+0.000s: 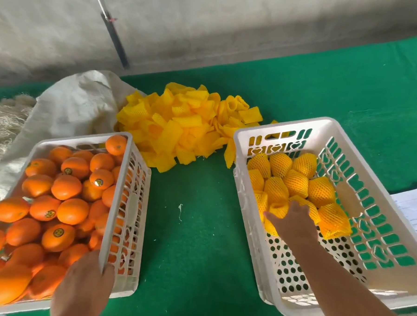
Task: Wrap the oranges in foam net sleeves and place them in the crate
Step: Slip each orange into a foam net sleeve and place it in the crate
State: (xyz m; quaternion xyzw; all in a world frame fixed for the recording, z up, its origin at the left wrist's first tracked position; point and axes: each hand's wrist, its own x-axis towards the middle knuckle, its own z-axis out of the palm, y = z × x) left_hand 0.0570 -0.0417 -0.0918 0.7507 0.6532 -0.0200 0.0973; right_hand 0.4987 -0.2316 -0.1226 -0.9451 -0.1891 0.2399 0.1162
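A white crate (117,225) on the left is heaped with bare oranges (66,186). My left hand (85,282) grips its near right rim, thumb on the outer wall. A second white crate (256,141) on the right holds several oranges wrapped in yellow foam net sleeves (295,184). My right hand (293,220) reaches into it and rests, fingers spread, on a wrapped orange (278,209) at the front of the group. A pile of loose yellow foam net sleeves (180,125) lies between the crates at the back.
Everything sits on a green table cover (194,229). A white woven sack (72,107) and straw-like fibre (4,123) lie behind the left crate. White papers (415,209) sit at the right edge. A grey wall rises behind.
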